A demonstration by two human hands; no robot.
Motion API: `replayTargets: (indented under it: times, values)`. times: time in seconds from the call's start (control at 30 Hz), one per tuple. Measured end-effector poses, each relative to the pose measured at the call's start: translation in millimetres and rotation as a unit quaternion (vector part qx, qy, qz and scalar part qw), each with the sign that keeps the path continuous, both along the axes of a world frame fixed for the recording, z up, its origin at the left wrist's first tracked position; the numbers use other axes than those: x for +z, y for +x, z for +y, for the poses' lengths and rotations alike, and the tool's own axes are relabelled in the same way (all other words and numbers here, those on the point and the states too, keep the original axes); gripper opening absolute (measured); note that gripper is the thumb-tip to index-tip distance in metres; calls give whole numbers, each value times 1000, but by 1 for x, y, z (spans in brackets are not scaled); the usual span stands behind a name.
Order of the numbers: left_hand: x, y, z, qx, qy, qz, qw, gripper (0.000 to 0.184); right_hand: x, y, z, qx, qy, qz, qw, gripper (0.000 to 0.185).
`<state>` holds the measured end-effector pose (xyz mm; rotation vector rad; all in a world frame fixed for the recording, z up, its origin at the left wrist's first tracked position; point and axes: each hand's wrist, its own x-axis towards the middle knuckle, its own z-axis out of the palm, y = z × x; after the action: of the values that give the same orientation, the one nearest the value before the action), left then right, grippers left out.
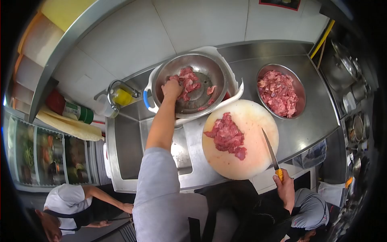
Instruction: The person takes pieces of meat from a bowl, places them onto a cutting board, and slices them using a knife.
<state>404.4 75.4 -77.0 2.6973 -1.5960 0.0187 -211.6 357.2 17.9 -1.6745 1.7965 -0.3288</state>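
Observation:
My left hand (172, 88) reaches into a large steel bowl (161, 72), its fingers closed on red raw meat (188, 82) at the bowl's left side. My right hand (285, 186) is wrapped round the yellow handle of a knife (271, 152), whose blade points up over the right part of a round white cutting board (256, 121). A pile of cut meat (227, 135) lies on the left half of the board. An oval steel bowl (303, 99) full of meat pieces stands at the right, apart from the board.
A sink (129, 153) lies left of the board, with a faucet (113, 94) behind it. The large bowl sits in a white tub (240, 86). Two other people are nearby, one at the lower left (68, 205), one at the lower right (310, 207).

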Motion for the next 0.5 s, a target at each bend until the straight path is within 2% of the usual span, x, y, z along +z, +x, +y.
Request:
replayTargets:
  times: [0.07,0.1,0.13,0.17,0.2,0.27,0.3,0.37,0.4,0.43,0.5]
  values:
    - [22,7,9,-42,-71,217,973,32,4,1,0,-5,-6,-6,1000,38]
    - [25,7,12,-45,-72,214,973,32,5,0,0,-13,-6,-10,1000,38]
    - [27,7,19,-7,-161,449,879,29,5,-1,-1,-19,-6,-12,1000,37]
    - [29,9,27,33,-240,652,719,26,2,-3,-4,-15,-8,-15,1000,37]
    - [41,2,39,36,-245,649,719,26,-2,-6,-6,-13,1,-12,1000,37]
    - [82,-30,62,32,-265,812,519,23,-8,-8,-10,-2,7,-10,1000,37]
    - [91,-40,69,34,-271,810,518,23,-10,-9,-12,23,-19,-16,999,38]
    - [100,-60,77,18,-283,836,469,24,-11,-9,-17,50,-48,-20,997,38]
    - [99,-68,79,-59,-279,819,498,23,-10,-7,-20,57,-43,-19,997,39]
    - [101,-81,85,-59,-281,819,497,23,-9,-6,-21,62,-37,-18,997,40]
    - [101,-114,106,-57,-237,752,613,21,-11,-8,-20,57,-27,-16,998,40]
